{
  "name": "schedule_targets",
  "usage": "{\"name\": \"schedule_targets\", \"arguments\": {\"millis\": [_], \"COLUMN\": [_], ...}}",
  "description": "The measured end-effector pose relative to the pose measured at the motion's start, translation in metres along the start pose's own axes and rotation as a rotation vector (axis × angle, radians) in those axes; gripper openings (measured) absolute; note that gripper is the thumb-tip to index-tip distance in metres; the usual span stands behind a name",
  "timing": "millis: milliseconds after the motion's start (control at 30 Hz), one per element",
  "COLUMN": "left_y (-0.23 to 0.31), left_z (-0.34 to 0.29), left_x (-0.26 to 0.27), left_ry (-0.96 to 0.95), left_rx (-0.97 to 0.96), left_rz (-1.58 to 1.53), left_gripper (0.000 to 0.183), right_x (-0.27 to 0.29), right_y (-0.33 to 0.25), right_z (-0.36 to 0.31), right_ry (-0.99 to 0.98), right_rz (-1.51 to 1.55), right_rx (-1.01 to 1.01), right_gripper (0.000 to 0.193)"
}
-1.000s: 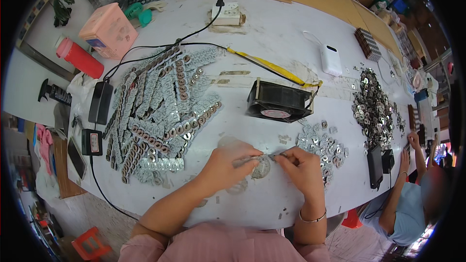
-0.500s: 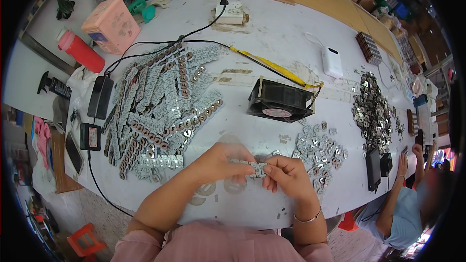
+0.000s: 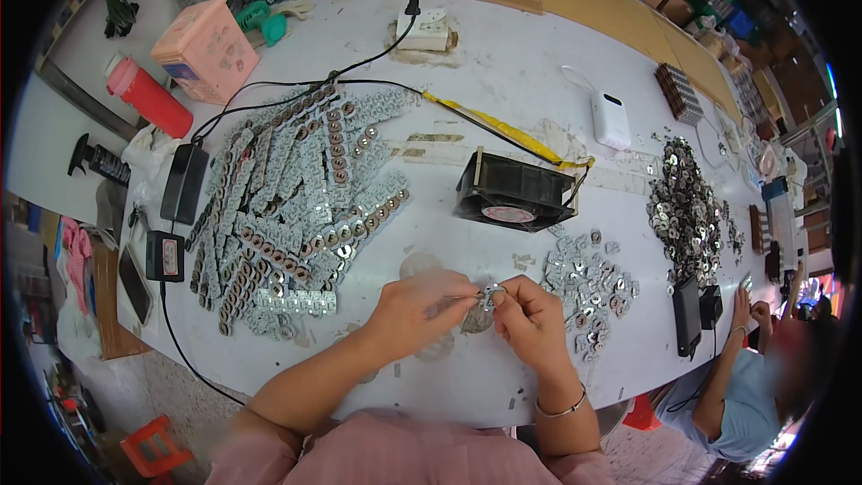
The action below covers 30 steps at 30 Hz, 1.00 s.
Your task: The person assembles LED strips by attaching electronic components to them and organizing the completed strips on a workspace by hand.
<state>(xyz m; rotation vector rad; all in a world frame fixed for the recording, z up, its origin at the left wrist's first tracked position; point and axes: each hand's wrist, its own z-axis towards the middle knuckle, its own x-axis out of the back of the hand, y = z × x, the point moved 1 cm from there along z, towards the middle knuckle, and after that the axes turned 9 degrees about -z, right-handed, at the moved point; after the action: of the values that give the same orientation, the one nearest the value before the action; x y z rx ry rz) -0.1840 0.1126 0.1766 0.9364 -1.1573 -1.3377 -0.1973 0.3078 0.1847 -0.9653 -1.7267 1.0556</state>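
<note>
The right hand (image 3: 534, 316) has its grip closed on a small metal piece (image 3: 491, 294), pinched between thumb and forefinger just above the bench (image 3: 530, 54), near its front edge. The left hand (image 3: 415, 307) meets it from the other side, thumb and forefinger drawn together at the piece's near side; that hand is blurred, so I cannot tell whether its grip is pinching the piece too. A scatter of loose metal pieces (image 3: 588, 287) lies just to the right of the right hand, and a broad pile of metal strips (image 3: 305, 202) studded with round parts spreads to the left of the left hand. Beyond the hands stands a black fan (image 3: 512, 193), with a yellow-wrapped cable (image 3: 498, 128) running behind it. Farther right are a heap of small round metal parts (image 3: 687, 216) and a white device (image 3: 611, 121).
</note>
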Motion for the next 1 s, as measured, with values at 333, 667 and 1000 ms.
{"name": "schedule_targets", "arguments": {"millis": [333, 667, 1000], "left_y": [-0.001, -0.013, -0.010], "left_z": [0.002, 0.005, 0.005], "left_x": [0.002, 0.006, 0.014], "left_ry": [-0.091, -0.096, -0.219], "left_rx": [-0.055, 0.540, 0.658], "left_rz": [0.027, -0.527, -0.520], "left_gripper": [0.020, 0.020, 0.016], "right_x": [0.007, 0.019, 0.007], "right_y": [-0.003, -0.011, -0.005], "right_z": [-0.002, -0.001, -0.002], "right_ry": [-0.030, -0.004, -0.203], "right_rz": [0.026, -0.258, 0.019], "right_rx": [-0.122, 0.005, -0.065], "right_gripper": [0.012, 0.014, 0.018]}}
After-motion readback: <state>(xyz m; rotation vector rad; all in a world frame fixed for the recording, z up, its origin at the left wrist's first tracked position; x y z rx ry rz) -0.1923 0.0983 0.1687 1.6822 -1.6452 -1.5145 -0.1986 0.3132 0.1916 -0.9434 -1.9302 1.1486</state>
